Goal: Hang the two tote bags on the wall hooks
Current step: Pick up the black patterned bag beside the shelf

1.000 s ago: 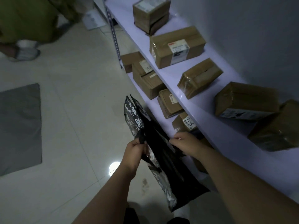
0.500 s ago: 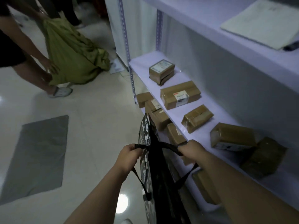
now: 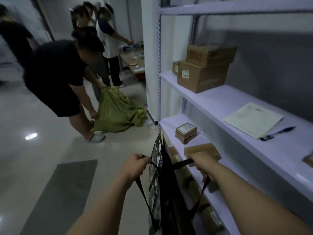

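Tote bag position: the tote bag [image 3: 162,187] hangs between the two hands, its top edge just ahead of them and its body dropping below them out of view.
Left hand: the left hand [image 3: 135,167] is clenched around one black strap [image 3: 144,195], on the floor side of the bag.
Right hand: the right hand [image 3: 203,162] is closed around the other strap [image 3: 183,162], on the shelf side; that strap runs taut from the fist to the bag.
Tote bag appearance: dark, flat and narrow seen edge-on, with a pale floral print on the side facing the left hand.
Surroundings: a white shelving unit [image 3: 220,102] stands just right of the right hand, holding cardboard boxes [image 3: 199,77].
Beyond the left hand: a grey mat [image 3: 64,189] lies on the floor.
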